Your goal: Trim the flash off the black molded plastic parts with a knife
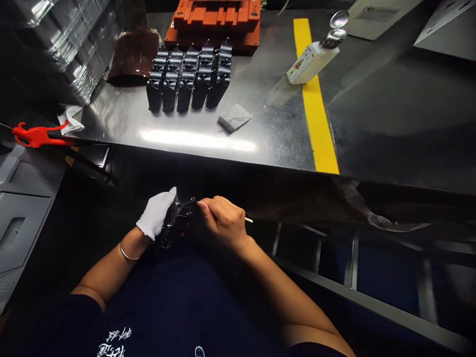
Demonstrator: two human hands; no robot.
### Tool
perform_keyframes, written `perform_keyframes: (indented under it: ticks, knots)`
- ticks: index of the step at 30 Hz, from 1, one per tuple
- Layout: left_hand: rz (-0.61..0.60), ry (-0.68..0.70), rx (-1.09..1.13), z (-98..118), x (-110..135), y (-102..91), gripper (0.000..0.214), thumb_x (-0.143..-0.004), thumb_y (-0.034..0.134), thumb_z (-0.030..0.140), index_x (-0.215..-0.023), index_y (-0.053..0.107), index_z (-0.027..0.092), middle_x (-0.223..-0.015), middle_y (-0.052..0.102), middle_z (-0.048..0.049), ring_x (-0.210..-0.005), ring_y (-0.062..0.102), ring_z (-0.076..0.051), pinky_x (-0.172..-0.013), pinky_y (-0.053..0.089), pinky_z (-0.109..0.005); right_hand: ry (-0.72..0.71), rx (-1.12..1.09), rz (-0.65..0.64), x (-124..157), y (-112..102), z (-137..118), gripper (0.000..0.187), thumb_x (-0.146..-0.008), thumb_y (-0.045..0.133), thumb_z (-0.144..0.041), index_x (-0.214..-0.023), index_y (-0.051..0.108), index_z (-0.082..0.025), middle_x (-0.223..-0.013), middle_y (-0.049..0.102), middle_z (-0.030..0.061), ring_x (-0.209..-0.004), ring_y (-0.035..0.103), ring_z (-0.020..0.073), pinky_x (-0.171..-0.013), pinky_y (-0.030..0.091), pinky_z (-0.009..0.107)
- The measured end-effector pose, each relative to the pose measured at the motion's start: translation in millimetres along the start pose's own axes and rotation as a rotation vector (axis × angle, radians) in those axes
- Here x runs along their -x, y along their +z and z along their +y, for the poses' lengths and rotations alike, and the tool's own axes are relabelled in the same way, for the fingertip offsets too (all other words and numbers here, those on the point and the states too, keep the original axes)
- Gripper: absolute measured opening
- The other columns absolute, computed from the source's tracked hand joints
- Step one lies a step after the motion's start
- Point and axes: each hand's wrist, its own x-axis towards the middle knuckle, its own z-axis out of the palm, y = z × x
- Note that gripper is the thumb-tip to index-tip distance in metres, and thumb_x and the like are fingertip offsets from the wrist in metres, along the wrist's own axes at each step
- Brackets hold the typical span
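My left hand (156,213), in a white glove, is closed around a dark glossy part (171,225) with small shiny pins, held below the bench edge. Its outline blends into the dark background. My bare right hand (225,218) pinches a thin stick-like tool (249,219), whose pale end sticks out behind the fist. The tool's fine tip points left and reaches the pins of the dark part; whether it touches them I cannot tell. On the bench stand several black ribbed parts (189,79) in rows, and a folded grey-white cloth pad (235,117) lies beside them.
A metal bench (275,139) with yellow tape (322,124) spans ahead. On it are an orange fixture (215,25), a pump bottle (312,62) and clear stacked trays (70,49). A red air gun (37,135) hangs at left, near a grey crate (22,218).
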Motion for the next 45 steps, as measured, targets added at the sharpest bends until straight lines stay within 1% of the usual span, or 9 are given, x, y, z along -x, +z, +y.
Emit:
perform_keyframes:
  ticks: [16, 23, 25, 29, 35, 39, 40, 42, 45]
  knots:
    - [-0.097, 0.06, -0.067, -0.4, 0.8, -5.8, 0.046, -0.088, 0.048, 0.054, -0.057, 0.051, 0.021, -0.061, 0.053, -0.0015, -0.057, 0.044, -0.014, -0.058, 0.04, -0.028, 0.024, -0.062, -0.024, 9.2, 4.7, -2.1, 0.03, -0.097, 0.047, -0.025, -0.074, 0.065, -0.017, -0.061, 0.063, 0.003, -0.056, 0.056, 0.0122, -0.056, 0.041, 0.025]
    - [-0.003, 0.087, -0.003, 2.8, 9.6, -4.0, 0.043, -0.086, 0.053, 0.05, -0.057, 0.051, 0.019, -0.06, 0.05, -0.0001, -0.057, 0.043, -0.012, -0.056, 0.039, -0.026, 0.059, -0.474, -0.239, 6.5, -6.5, -5.1, 0.034, -0.097, 0.045, -0.025, -0.07, 0.064, -0.017, -0.062, 0.065, 0.0015, -0.052, 0.058, 0.01, -0.052, 0.044, 0.022]
    - [0.018, 0.115, 0.028, 0.9, 11.4, -3.7, 0.044, -0.085, 0.054, 0.053, -0.058, 0.049, 0.019, -0.058, 0.045, 0.0025, -0.055, 0.039, -0.01, -0.053, 0.036, -0.025, 0.051, -0.563, -0.238, 6.0, -9.9, -5.5, 0.033, -0.097, 0.045, -0.025, -0.071, 0.065, -0.016, -0.061, 0.064, 0.0013, -0.051, 0.056, 0.0095, -0.051, 0.043, 0.021]
    - [0.055, 0.162, 0.069, -0.8, 13.2, -4.9, 0.048, -0.08, 0.057, 0.059, -0.058, 0.048, 0.018, -0.056, 0.04, 0.005, -0.054, 0.035, -0.008, -0.05, 0.032, -0.023, 0.074, -0.458, -0.157, 6.7, -12.8, -8.4, 0.028, -0.095, 0.049, -0.023, -0.076, 0.067, -0.014, -0.063, 0.064, 0.0031, -0.054, 0.056, 0.0105, -0.054, 0.044, 0.022]
    - [0.065, 0.179, 0.117, 0.2, 18.7, -4.3, 0.047, -0.073, 0.065, 0.061, -0.062, 0.057, 0.016, -0.058, 0.049, 0.0044, -0.056, 0.041, -0.008, -0.052, 0.036, -0.022, 0.115, -0.594, -0.365, 3.7, -24.4, -11.4, 0.036, -0.097, 0.046, -0.025, -0.066, 0.062, -0.014, -0.059, 0.057, -0.0013, -0.05, 0.048, 0.0054, -0.05, 0.036, 0.018]
    - [0.073, 0.24, 0.114, 2.7, 24.3, -0.6, 0.043, -0.07, 0.068, 0.057, -0.062, 0.06, 0.015, -0.057, 0.05, 0.0042, -0.056, 0.042, -0.008, -0.053, 0.036, -0.022, 0.025, -0.91, -0.536, 4.0, -30.6, -8.1, 0.043, -0.099, 0.043, -0.034, -0.065, 0.061, -0.014, -0.051, 0.049, -0.0032, -0.045, 0.043, 0.0052, -0.046, 0.033, 0.018]
    - [0.077, 0.258, 0.112, 3.8, 25.1, 0.2, 0.043, -0.07, 0.068, 0.056, -0.061, 0.06, 0.015, -0.056, 0.049, 0.0042, -0.056, 0.041, -0.008, -0.053, 0.036, -0.022, -0.013, -0.98, -0.532, 4.9, -30.2, -7.7, 0.045, -0.099, 0.041, -0.037, -0.066, 0.061, -0.014, -0.05, 0.048, -0.0031, -0.044, 0.043, 0.0057, -0.046, 0.034, 0.018]
    - [0.083, 0.279, 0.115, 6.0, 26.1, 1.0, 0.043, -0.07, 0.069, 0.057, -0.061, 0.06, 0.015, -0.056, 0.048, 0.0044, -0.055, 0.041, -0.008, -0.053, 0.036, -0.022, -0.054, -0.963, -0.404, 6.7, -27.3, -8.3, 0.045, -0.099, 0.04, -0.04, -0.067, 0.059, -0.014, -0.052, 0.049, -0.0021, -0.046, 0.045, 0.007, -0.047, 0.035, 0.019]
    - [0.084, 0.279, 0.127, 7.4, 26.5, 0.4, 0.044, -0.07, 0.068, 0.058, -0.061, 0.06, 0.015, -0.057, 0.05, 0.0038, -0.056, 0.043, -0.009, -0.054, 0.037, -0.022, -0.12, -0.638, -0.159, 8.0, -22.1, -11.2, 0.042, -0.094, 0.05, -0.047, -0.065, 0.054, -0.016, -0.054, 0.047, -0.0017, -0.049, 0.042, 0.0085, -0.048, 0.033, 0.022]
